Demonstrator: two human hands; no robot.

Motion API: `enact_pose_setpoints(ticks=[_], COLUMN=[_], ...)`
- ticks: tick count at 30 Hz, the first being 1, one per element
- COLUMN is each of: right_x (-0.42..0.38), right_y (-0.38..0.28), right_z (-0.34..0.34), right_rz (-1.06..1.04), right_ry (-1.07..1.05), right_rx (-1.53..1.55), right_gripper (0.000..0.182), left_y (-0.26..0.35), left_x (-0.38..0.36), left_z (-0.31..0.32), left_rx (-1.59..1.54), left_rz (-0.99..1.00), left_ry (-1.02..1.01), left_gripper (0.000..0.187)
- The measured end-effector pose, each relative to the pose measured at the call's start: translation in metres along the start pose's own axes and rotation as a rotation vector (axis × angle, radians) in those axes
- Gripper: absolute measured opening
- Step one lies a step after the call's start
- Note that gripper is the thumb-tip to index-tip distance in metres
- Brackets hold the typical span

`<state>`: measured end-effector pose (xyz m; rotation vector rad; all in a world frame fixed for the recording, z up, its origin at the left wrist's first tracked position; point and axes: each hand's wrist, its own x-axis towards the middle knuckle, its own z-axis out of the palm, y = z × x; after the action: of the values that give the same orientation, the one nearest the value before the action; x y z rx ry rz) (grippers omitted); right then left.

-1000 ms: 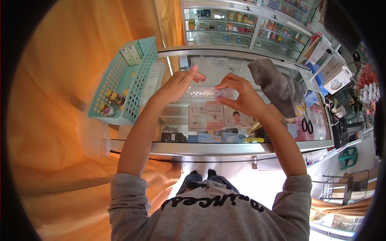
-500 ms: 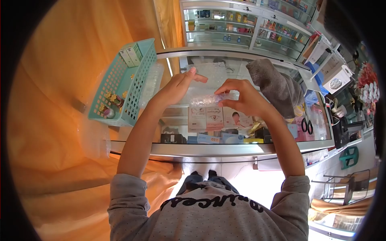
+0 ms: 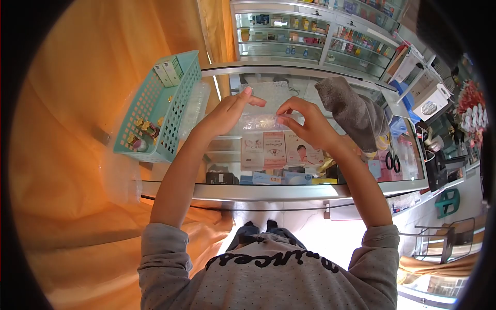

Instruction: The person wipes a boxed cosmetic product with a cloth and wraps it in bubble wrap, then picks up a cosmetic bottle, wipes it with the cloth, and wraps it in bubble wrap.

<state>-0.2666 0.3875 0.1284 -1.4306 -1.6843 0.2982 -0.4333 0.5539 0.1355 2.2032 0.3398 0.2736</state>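
Observation:
A clear bubble-wrap roll (image 3: 256, 122) lies across the middle of the glass counter (image 3: 222, 145), just above a row of pink and white boxes (image 3: 274, 150). My left hand (image 3: 231, 112) is at the roll's left end, fingers stretched out, holding nothing visible. At its right end, my right hand (image 3: 309, 123) has thumb and index finger bent in a pinch against the wrap; their exact contact is hard to see. Behind the roll lies a flat bubble-wrap sheet (image 3: 268, 92).
A teal basket (image 3: 178, 111) with small boxes and gold-topped items stands at the left. On the right are a grey towel (image 3: 351, 111) and black-handled scissors (image 3: 392, 162). Stocked glass shelves (image 3: 281, 35) stand beyond the counter.
My right hand has shifted slightly left and up, its thumb and index fingertips closer together. The roll's right end looks shorter and less spread out. My left hand is nearly unmoved.

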Motion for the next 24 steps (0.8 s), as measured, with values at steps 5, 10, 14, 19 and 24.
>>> enact_pose_setpoints(ticks=[5, 10, 14, 19, 24], right_x=[-0.001, 0.001, 0.0, -0.001, -0.001], right_y=[-0.005, -0.001, -0.011, -0.021, -0.012], right_z=[-0.002, 0.0, -0.007, -0.01, -0.009], right_rz=[-0.092, -0.068, -0.028, 0.022, -0.007], right_ry=[-0.002, 0.0, -0.079, -0.135, -0.116], right_rx=[-0.169, -0.177, -0.14, -0.15, -0.196], right_gripper=[0.022, 0.027, 0.025, 0.023, 0.025], left_y=[0.0, -0.004, -0.001, -0.005, -0.004], left_x=[0.0, 0.002, 0.001, 0.001, 0.001], left_z=[0.0, -0.001, -0.002, 0.0, 0.001], left_rx=[-0.001, -0.057, -0.059, -0.01, -0.003], left_rz=[0.005, 0.04, 0.082, 0.01, -0.001], left_ry=[0.004, 0.05, 0.117, 0.063, 0.051], left_gripper=[0.077, 0.075, 0.074, 0.074, 0.076])
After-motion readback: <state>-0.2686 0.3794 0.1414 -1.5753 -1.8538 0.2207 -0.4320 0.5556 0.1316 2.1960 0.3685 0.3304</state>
